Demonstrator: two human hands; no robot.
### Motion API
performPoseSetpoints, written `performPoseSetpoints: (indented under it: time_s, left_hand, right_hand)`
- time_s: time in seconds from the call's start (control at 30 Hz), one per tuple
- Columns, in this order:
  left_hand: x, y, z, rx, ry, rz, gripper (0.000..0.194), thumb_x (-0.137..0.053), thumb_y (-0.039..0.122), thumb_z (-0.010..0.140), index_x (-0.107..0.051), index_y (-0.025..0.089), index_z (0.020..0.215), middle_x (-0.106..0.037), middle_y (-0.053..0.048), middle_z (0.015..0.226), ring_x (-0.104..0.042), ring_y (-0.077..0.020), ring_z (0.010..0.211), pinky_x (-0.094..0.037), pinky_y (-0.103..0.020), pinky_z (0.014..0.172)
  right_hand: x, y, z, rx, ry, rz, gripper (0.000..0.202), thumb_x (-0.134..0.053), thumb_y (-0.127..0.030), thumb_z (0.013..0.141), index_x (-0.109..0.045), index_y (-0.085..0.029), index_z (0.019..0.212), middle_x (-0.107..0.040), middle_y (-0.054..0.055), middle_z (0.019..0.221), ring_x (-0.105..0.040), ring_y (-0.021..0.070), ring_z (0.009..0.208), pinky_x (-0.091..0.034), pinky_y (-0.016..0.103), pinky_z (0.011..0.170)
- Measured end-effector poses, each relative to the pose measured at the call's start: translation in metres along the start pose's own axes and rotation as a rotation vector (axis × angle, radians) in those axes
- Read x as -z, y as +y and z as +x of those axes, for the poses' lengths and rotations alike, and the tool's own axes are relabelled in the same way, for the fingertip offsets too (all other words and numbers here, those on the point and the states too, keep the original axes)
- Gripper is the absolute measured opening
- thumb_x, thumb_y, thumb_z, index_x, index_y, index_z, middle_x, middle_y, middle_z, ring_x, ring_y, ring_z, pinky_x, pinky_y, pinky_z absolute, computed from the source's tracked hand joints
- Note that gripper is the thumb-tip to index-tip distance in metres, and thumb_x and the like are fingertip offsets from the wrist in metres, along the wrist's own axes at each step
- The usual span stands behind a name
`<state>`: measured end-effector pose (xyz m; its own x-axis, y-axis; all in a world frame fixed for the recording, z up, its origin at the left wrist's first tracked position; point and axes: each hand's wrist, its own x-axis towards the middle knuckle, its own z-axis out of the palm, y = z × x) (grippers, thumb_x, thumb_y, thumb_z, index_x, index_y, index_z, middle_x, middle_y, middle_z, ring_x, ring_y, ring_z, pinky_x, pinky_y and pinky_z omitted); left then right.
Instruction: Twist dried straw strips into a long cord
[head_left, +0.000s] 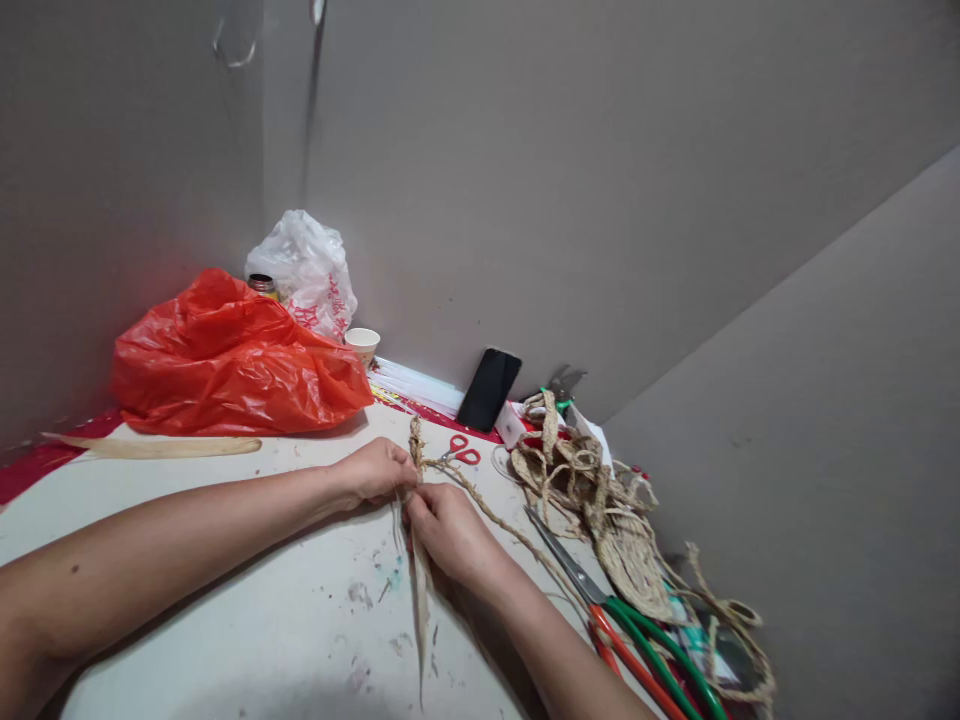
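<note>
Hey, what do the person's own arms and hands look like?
Both the left hand and right hand are ungloved, with no ring or watch showing. The left forearm and right forearm show no sleeves; the left has a small spot.

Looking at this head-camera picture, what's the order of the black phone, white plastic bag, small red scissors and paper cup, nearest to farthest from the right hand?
From the right hand:
1. Small red scissors: just beyond it.
2. Black phone: farther back, slightly right.
3. Paper cup: back left.
4. White plastic bag: farther left, behind the cup.
</note>
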<state>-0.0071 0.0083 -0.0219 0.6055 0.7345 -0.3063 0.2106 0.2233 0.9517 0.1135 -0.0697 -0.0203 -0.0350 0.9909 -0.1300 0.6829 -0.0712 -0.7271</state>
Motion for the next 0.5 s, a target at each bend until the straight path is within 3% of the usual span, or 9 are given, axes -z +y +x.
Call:
performPoseSetpoints:
  time_s: [0.13, 0.17, 0.27, 0.3, 0.4, 0.5]
  left_hand:
    - [0.002, 0.001, 0.000, 0.022, -0.034, -0.046, 0.015, -0.060, 0.027, 0.060, -0.049, 0.017, 0.057, -0.035, 0.009, 0.036, -0.021, -0.0039, 0.031, -0.011, -0.021, 0.034]
    - [0.003, 0.001, 0.000, 0.031, -0.043, -0.060, 0.016, -0.061, 0.028, 0.060, -0.048, 0.017, 0.057, -0.034, 0.009, 0.035, -0.020, -0.0037, 0.031, -0.010, -0.021, 0.034]
    - [0.004, 0.004, -0.001, 0.049, -0.060, -0.079, 0.018, -0.062, 0.029, 0.059, -0.049, 0.017, 0.058, -0.031, 0.010, 0.034, -0.019, -0.0035, 0.031, -0.009, -0.021, 0.035]
    - [0.003, 0.005, -0.002, 0.050, -0.065, -0.083, 0.018, -0.062, 0.029, 0.059, -0.049, 0.017, 0.058, -0.031, 0.010, 0.034, -0.019, -0.0035, 0.031, -0.009, -0.021, 0.035]
    - [0.002, 0.006, -0.003, 0.037, -0.077, -0.085, 0.022, -0.063, 0.031, 0.060, -0.047, 0.017, 0.056, -0.031, 0.010, 0.034, -0.019, -0.0031, 0.032, -0.009, -0.021, 0.036]
    - [0.000, 0.003, -0.003, 0.013, -0.075, -0.066, 0.025, -0.062, 0.033, 0.063, -0.046, 0.017, 0.054, -0.036, 0.008, 0.036, -0.021, -0.0026, 0.032, -0.010, -0.021, 0.036]
  right_hand:
    - [0.025, -0.010, -0.012, -0.031, -0.330, 0.150, 0.037, -0.043, -0.042, 0.084, -0.050, -0.017, 0.057, -0.054, 0.000, 0.047, -0.048, 0.0102, 0.038, -0.033, 0.021, 0.041]
    - [0.033, -0.010, -0.011, -0.037, -0.260, 0.190, 0.039, -0.043, -0.046, 0.083, -0.050, -0.017, 0.058, -0.053, -0.001, 0.047, -0.047, 0.0098, 0.038, -0.033, 0.021, 0.040]
    - [0.045, -0.005, 0.000, 0.008, 0.152, 0.259, 0.037, -0.050, -0.050, 0.080, -0.053, -0.016, 0.063, -0.056, 0.001, 0.055, -0.051, 0.0109, 0.048, -0.037, 0.021, 0.044]
    - [0.044, -0.001, 0.005, 0.006, 0.177, 0.302, 0.035, -0.052, -0.050, 0.078, -0.054, -0.016, 0.067, -0.058, 0.002, 0.059, -0.052, 0.0115, 0.052, -0.038, 0.021, 0.046]
    - [0.030, 0.007, 0.019, -0.059, -0.018, 0.496, 0.034, -0.052, -0.050, 0.078, -0.053, -0.017, 0.069, -0.056, 0.000, 0.059, -0.050, 0.0101, 0.048, -0.037, 0.020, 0.043]
    - [0.015, 0.012, 0.025, -0.148, -0.140, 0.551, 0.038, -0.047, -0.051, 0.080, -0.046, -0.018, 0.060, -0.041, -0.006, 0.045, -0.029, 0.0050, 0.033, -0.021, 0.018, 0.032]
